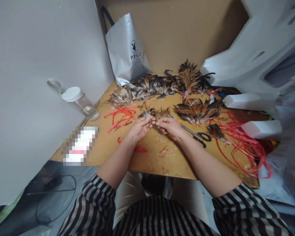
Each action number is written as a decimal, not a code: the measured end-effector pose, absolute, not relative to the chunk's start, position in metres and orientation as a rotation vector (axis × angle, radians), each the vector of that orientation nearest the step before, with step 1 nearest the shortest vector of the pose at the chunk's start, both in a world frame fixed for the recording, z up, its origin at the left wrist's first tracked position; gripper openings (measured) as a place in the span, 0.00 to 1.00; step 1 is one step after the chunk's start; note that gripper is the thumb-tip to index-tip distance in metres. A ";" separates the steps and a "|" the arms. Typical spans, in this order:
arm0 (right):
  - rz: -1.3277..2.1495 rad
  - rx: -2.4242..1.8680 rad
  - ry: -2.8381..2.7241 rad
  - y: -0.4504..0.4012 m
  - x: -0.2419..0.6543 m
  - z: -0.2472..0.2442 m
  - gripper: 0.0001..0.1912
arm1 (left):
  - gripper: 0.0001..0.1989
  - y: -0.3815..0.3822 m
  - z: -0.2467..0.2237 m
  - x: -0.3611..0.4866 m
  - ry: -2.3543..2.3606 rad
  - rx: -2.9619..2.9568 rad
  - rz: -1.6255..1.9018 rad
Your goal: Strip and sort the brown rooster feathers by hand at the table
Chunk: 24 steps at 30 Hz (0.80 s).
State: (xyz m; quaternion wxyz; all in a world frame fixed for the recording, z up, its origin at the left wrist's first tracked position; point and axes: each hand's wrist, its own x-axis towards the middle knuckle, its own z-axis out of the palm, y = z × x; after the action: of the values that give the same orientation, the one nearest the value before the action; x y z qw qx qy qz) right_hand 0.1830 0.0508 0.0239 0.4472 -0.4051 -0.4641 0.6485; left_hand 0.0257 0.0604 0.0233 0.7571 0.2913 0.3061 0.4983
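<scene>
My left hand is closed around the base of a small feather bunch, whose tips point away from me. Close beside it, my right hand is pinched; what its fingertips hold is too small to make out. More brown feathers lie just beyond my right fingers. Black-handled scissors rest on the table to the right of my right hand. Red strips lie left of my left hand.
Feather piles line the table's back, with bundles at right. Red ribbon loops hang over the right edge. A silver bag stands behind. A lidded jar and a blurred-out bright object are at left.
</scene>
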 end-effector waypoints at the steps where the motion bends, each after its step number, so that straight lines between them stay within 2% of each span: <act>1: 1.633 -0.982 -1.119 0.052 0.184 0.024 0.15 | 0.05 0.060 0.022 0.026 0.704 0.652 1.085; 11: 1.664 -0.964 -1.009 0.053 0.187 0.026 0.16 | 0.09 0.058 0.014 0.030 0.861 0.870 1.022; 24: 1.540 -0.980 -0.991 0.050 0.175 0.023 0.17 | 0.04 0.054 0.021 0.030 0.693 0.707 0.882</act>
State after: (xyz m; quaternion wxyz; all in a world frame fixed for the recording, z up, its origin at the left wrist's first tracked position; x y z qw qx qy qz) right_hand 0.1753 0.0504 0.0227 0.5073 -0.4064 -0.4112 0.6390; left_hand 0.0301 0.0544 0.0210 0.7882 0.3280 0.3217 0.4096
